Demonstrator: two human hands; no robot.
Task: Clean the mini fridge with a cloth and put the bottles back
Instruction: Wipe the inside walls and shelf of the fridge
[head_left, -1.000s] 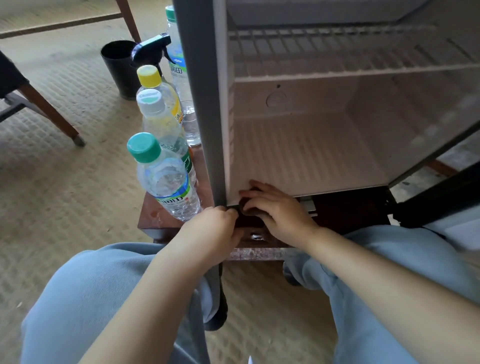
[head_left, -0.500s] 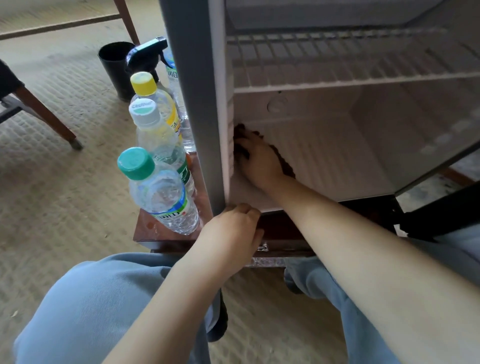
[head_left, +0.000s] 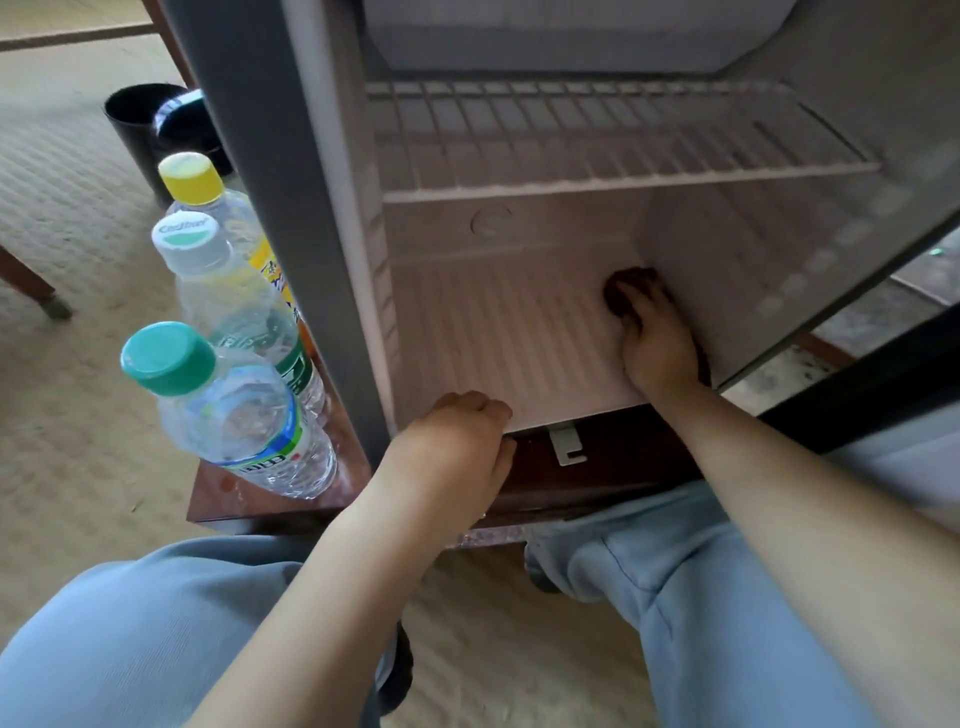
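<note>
quick update on the fridge job. a second ago both hands were bunched together at the front lip, half a second ago the cloth was pushed up against the left inner wall, and now the right hand (head_left: 657, 343) has dragged it across to the right side of the frame. so that's one full sweep over the ribbed floor of the mini fridge (head_left: 498, 332), left to right.

right now the hands are well apart. the right one has its fingers bent over the dark brown cloth (head_left: 626, 288) and presses it into the corner where the floor meets the right wall. the left hand (head_left: 457, 447) hasn't moved, it grips the front lip near the lower left corner of the opening, fingers curled over the edge. looks like it's just steadying the thing.

what that means, i'd say: the floor is roughly done or close to it, but the wire shelf (head_left: 597, 140) up top and the walls look untouched from here, can't really tell.

nothing's gone back in yet. the three bottles stand outside on the left of the frame, on the wooden stand (head_left: 234, 499) just beside the fridge: green cap bottle (head_left: 234, 410) nearest, white cap bottle (head_left: 223, 291) behind it, yellow cap bottle (head_left: 208, 192) further back. so the putting-back half hasn't started.
</note>
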